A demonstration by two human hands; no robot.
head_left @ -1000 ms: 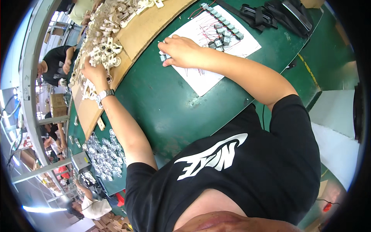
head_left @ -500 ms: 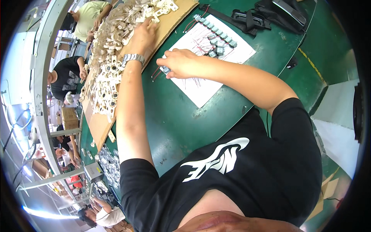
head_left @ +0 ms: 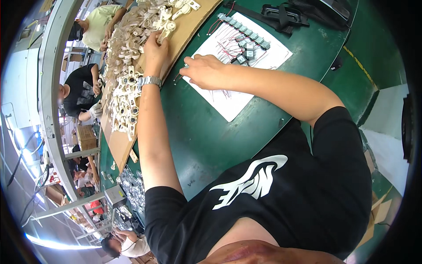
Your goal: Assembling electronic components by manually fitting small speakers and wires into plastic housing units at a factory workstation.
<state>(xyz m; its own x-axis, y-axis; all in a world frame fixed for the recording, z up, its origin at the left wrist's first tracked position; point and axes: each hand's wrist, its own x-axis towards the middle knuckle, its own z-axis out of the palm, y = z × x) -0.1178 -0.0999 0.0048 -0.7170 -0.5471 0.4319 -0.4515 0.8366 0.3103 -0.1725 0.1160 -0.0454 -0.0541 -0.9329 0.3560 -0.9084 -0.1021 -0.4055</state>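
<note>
My left hand [head_left: 155, 52], with a metal watch on its wrist, is closed at the edge of a large heap of cream plastic parts [head_left: 130, 37]. Its fingertips pinch one cream plastic part [head_left: 167, 29], which has a rounded end. My right hand [head_left: 203, 71] is curled over the near left edge of a white sheet [head_left: 225, 108]. Mostly hidden in its fingers is a small grey block with thin wires [head_left: 177, 79] trailing out. Farther along the sheet lie a row of grey blocks [head_left: 244, 31] and several loose ones [head_left: 246, 53] with red and dark wires.
Cardboard [head_left: 191, 31] lies under the heap on the green table [head_left: 198, 145]. A black strap [head_left: 252, 15] and a black bag [head_left: 323, 15] sit at the far right. Silver parts [head_left: 132, 187] are piled at the left. Several people work beyond a metal frame [head_left: 50, 88].
My left hand has drawn back from the heap toward me and now pinches a cream plastic part. My right hand has barely moved; the grey block in it shows less.
</note>
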